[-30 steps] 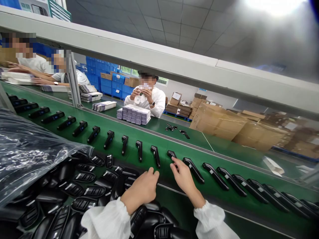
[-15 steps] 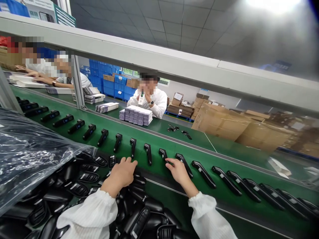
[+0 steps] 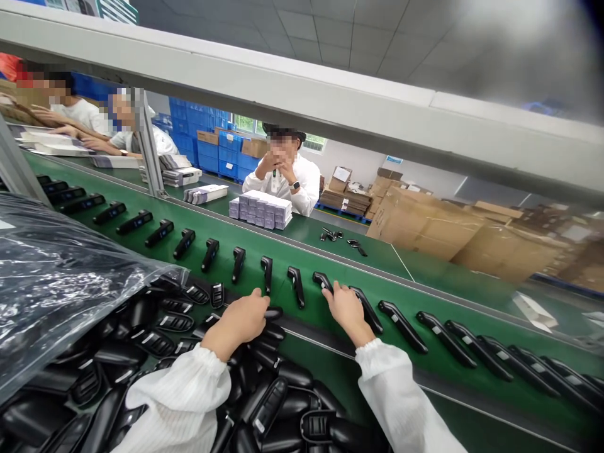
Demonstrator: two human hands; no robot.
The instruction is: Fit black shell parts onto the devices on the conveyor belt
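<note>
White metal beam slants across my whole view, well above the green belt, which runs between a far rail and a near rail. At my left, clear plastic sheeting overhangs a heap of black shells, and the heap crowds up to the near rail. To its right I see bare green surface below the right wrist. On the belt, a row of black handhelds lies with green gaps that tighten towards the right. My left hand sits at the heap's upper edge, fingers bunched and curled down; I cannot tell whether they hold anything. My right hand has its fingers slightly parted and bent at one handheld, partly covering its lower end; whether they grip it, I cannot tell.
</note>
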